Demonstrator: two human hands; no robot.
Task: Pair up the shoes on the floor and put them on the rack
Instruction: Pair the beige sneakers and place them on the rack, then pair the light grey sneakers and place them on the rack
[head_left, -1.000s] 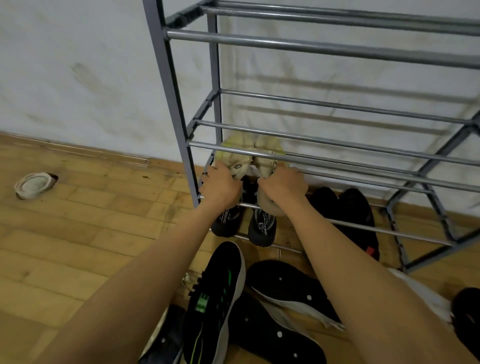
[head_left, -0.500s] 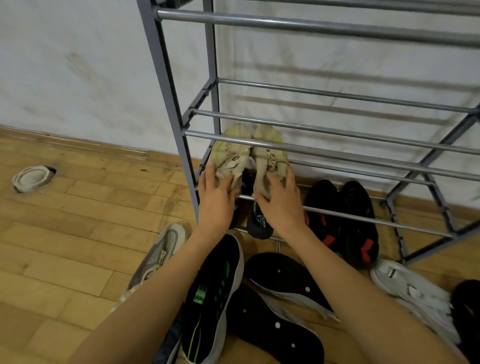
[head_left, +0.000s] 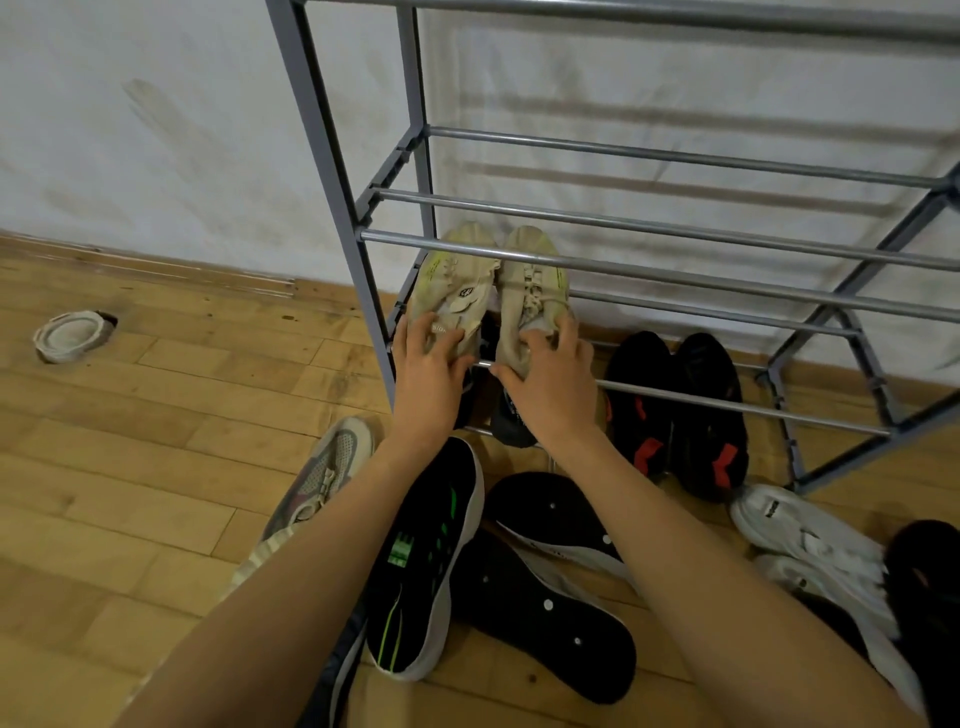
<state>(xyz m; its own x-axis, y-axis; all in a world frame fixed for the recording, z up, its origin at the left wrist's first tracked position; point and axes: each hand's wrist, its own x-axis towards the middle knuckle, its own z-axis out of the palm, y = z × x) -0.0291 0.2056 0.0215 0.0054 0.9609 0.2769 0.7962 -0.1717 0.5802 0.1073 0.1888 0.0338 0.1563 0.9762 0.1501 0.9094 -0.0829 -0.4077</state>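
The rack (head_left: 649, 260) runs off the top and right edges, so its upper tiers and right end are unseen. At its left end the left hand (head_left: 428, 374) and right hand (head_left: 556, 384) cover the heels of the beige pair (head_left: 454, 283). The label (head_left: 466, 292) print is too small to read. Below, a dark pair (head_left: 511, 423) shows only in slivers. On the floor the left forearm (head_left: 291, 597) hides the near end of the grey shoe (head_left: 332, 467) and most of a dark shoe (head_left: 337, 675), which the bottom edge cuts. The right forearm (head_left: 727, 597) covers part of the white pair (head_left: 800, 530). The right edge cuts a black shoe (head_left: 930, 582). The round thing (head_left: 70, 335) near the wall cannot be identified.
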